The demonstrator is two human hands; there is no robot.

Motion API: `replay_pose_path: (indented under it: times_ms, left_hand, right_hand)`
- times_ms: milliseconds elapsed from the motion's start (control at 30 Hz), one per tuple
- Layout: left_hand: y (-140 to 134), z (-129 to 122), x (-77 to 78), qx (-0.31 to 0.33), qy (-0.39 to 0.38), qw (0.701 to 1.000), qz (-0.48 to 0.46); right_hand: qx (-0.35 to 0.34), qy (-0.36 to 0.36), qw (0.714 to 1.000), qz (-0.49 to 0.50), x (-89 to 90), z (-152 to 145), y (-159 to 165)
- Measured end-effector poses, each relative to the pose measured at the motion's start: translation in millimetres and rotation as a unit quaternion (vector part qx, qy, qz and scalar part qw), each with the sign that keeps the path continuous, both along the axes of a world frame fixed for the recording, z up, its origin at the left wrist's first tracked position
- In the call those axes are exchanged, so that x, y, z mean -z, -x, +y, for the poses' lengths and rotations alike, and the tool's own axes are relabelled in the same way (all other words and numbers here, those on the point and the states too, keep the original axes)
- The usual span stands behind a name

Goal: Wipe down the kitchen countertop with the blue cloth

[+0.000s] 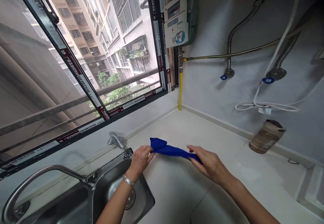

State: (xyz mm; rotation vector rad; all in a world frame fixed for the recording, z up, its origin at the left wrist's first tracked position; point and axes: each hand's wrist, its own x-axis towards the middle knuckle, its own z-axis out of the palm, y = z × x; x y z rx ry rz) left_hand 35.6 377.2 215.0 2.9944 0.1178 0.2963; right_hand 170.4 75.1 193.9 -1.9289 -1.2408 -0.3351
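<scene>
A blue cloth (174, 150) is stretched between my two hands above the pale countertop (177, 183). My left hand (140, 158), with a silver bracelet at the wrist, is closed on the cloth's left end, where part of it is folded up. On the other side my right hand (209, 161) grips the right end between thumb and fingers. The cloth hangs as a narrow folded strip. Beneath my left forearm lies the steel sink (149, 197).
A curved faucet (45, 170) rises at the lower left. Crumpled silvery wrapping (115, 139) stands behind the sink. To the right, a brown container (267, 136) leans near the wall under a looped white cord (273, 106). A gas meter (176, 23) hangs beside the window.
</scene>
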Motion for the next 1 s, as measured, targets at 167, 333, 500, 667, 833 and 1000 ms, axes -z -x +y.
replay_pose_path:
  times_ms: [167, 333, 500, 667, 833, 1000]
  left_hand:
    - [59, -16, 98.9, 0.011, 0.024, 0.992, 0.121]
    - [93, -25, 148.4, -0.014, 0.086, 0.988, 0.128]
    - [87, -10, 140.7, -0.021, 0.186, 0.981, 0.053]
    - [60, -21, 150.7, 0.044, 0.149, 0.987, 0.037]
    - [32, -24, 178.8, -0.02, 0.087, 0.993, 0.076]
    - [34, -6, 194.5, -0.033, 0.08, 0.992, 0.094]
  right_hand:
    - [-0.017, 0.165, 0.985, 0.051, 127.2, -22, 47]
    - [-0.032, 0.199, 0.963, 0.18, 199.8, -53, 93]
    - [0.194, 0.087, 0.97, 0.115, 203.2, -63, 60]
    - [0.313, 0.151, 0.936, 0.059, 211.5, -43, 21]
    - [0.269, 0.167, 0.942, 0.112, 219.9, -56, 26]
    - [0.347, 0.101, 0.897, 0.256, 230.0, -133, 45]
